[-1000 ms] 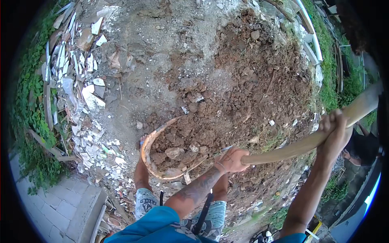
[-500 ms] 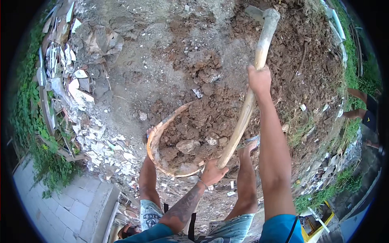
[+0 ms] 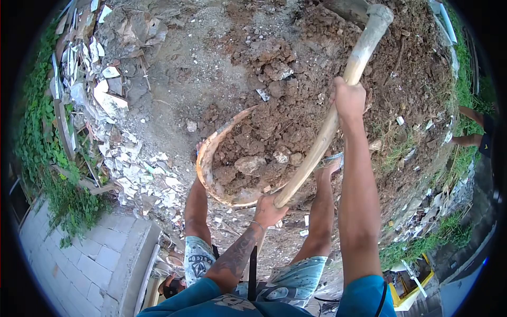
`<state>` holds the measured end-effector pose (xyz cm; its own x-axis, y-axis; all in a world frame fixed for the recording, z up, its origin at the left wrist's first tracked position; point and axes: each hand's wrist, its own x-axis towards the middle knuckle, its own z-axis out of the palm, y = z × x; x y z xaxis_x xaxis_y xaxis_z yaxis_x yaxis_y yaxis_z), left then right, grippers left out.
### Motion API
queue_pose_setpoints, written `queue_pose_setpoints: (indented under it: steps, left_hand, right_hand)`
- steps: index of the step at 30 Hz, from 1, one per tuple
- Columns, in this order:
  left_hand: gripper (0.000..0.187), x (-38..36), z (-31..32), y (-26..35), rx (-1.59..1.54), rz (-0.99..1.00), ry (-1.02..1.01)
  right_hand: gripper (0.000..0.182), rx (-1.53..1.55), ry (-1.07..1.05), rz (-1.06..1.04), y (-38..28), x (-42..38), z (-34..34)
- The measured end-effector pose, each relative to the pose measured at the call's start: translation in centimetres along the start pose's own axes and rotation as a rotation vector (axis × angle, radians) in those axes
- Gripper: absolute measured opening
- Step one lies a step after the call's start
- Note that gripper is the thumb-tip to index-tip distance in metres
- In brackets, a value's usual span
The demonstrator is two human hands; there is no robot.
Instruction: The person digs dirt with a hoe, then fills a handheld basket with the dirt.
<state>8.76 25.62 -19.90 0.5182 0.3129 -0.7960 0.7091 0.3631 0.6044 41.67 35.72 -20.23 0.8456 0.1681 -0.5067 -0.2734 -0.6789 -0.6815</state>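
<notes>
Both my hands are wrapped round the pale wooden handle of a hoe point(image 3: 322, 140). Low on the shaft, at its butt end, is my left hand point(image 3: 270, 211); my right hand point(image 3: 349, 99) grips it farther up. The grey hoe head point(image 3: 346, 8) lies at the top of the view against brown soil, its blade partly cut off by the frame edge. Beneath the shaft, between my feet, a worn basin with an orange rim point(image 3: 200, 163) is heaped with soil and stones. A larger stone point(image 3: 250, 165) sits on that heap.
Broken white tile rubble point(image 3: 113, 100) lines the left side. Loose soil and grass spread to the right. Paving blocks point(image 3: 90, 259) are at lower left, another person's legs point(image 3: 471, 127) at far right, and a yellow-edged object point(image 3: 412, 288) at lower right.
The hoe has shifted up and right in view, with both hands moving along with it. More of its blade shows against the soil. The basin appears slightly higher in the view.
</notes>
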Motion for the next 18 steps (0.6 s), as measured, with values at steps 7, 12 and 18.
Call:
queue_pose_setpoints:
  steps: [7,12,18]
  left_hand:
    - [0.012,-22.6,-0.4,-14.8,0.622,-0.241,-0.092]
    - [0.017,-5.6,-1.6,-6.2,0.365,0.236,-0.002]
    - [0.021,9.1,2.3,23.5,0.095,0.784,-0.050]
  right_hand:
    - [0.023,0.316,-0.271,0.342,10.7,-25.8,-7.5]
    - [0.009,0.551,-0.006,0.071,-3.2,-18.5,-10.2]
    - [0.015,0.323,0.237,-0.626,-26.1,-4.8,-21.7]
